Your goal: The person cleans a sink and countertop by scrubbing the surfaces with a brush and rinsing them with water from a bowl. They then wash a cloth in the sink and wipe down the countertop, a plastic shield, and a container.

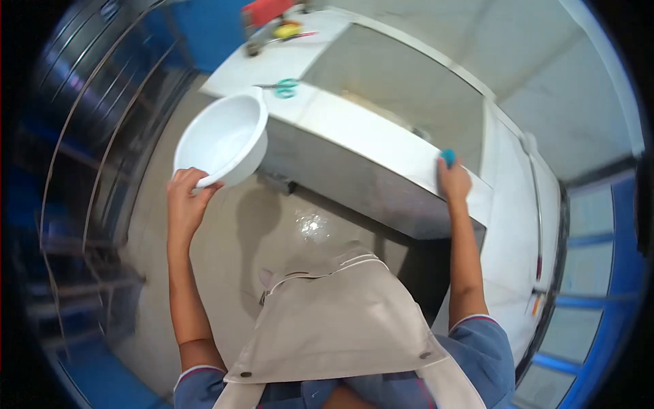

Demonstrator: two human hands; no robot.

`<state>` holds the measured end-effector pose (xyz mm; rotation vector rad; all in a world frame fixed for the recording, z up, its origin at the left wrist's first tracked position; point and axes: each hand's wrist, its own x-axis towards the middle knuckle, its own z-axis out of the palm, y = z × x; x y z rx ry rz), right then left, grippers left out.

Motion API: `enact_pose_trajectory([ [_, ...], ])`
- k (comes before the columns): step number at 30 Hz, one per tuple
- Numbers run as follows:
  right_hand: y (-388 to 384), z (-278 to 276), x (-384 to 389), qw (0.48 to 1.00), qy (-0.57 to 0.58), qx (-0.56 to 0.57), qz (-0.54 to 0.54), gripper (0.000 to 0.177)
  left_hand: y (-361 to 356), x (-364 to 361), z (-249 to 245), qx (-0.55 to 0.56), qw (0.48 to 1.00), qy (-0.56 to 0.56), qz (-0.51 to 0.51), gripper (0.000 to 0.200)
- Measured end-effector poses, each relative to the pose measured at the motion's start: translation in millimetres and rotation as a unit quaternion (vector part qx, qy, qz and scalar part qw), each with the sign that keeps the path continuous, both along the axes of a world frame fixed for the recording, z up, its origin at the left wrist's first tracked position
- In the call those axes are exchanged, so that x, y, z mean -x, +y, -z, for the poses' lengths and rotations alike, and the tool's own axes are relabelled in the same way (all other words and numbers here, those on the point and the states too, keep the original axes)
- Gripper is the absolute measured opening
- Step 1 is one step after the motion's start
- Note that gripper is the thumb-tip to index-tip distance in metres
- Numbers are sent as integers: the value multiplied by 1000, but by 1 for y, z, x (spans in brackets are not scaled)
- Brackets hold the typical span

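A white plastic basin (pixel 221 140) hangs tilted over the floor, its opening partly facing me. My left hand (pixel 189 201) is closed on the basin's near rim, thumb and fingers pinching the edge. To the right, my right hand (pixel 455 183) is at the white ledge (pixel 361 126) of a large recessed sink (pixel 402 65). Its fingers are closed on a small teal, rounded object (pixel 447 156), whose kind I cannot make out because the hand covers part of it. Scissors with teal handles (pixel 286 88) lie on the ledge close to the basin's far rim.
At the far end of the counter (pixel 228 73) are a red object (pixel 267 11) and a small yellow item (pixel 287 31). A metal rack (pixel 102 153) stands at left. Light reflects off the floor (pixel 272 225) below the ledge. A long thin handle (pixel 537 225) leans at right.
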<state>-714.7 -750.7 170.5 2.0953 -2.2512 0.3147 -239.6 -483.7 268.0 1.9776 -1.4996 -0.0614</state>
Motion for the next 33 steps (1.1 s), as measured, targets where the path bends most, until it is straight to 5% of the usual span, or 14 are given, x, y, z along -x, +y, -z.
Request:
enact_pose_trajectory([
  [4,-4,7,119,977,-49,70,194,59,-76,53,-36,75,989,-102,78,17],
  [7,-43,34,19,982,-139,86,93,37,-145,90,-40,94,973,-134,161,18],
  [10,-34,18,-99,989,-116,39,-81,40,-206,123,-42,104,953,-174,224,18],
  [12,-17,-12,-97,983,-132,5,-124,41,-238,133,-39,105,943,-187,254,17],
  [16,-2,12,17,993,-93,69,-9,45,-299,126,-28,111,937,-176,281,17],
  [21,24,-5,183,939,15,72,335,51,-361,150,-7,82,917,-167,354,17],
  [25,-9,-1,204,910,15,91,405,50,-402,199,8,57,894,-163,414,19],
  [29,-105,-1,155,966,-3,80,245,51,-427,251,13,53,875,-179,447,21],
  [33,-219,-4,194,978,-56,55,192,50,-445,277,6,-35,874,-144,464,27],
])
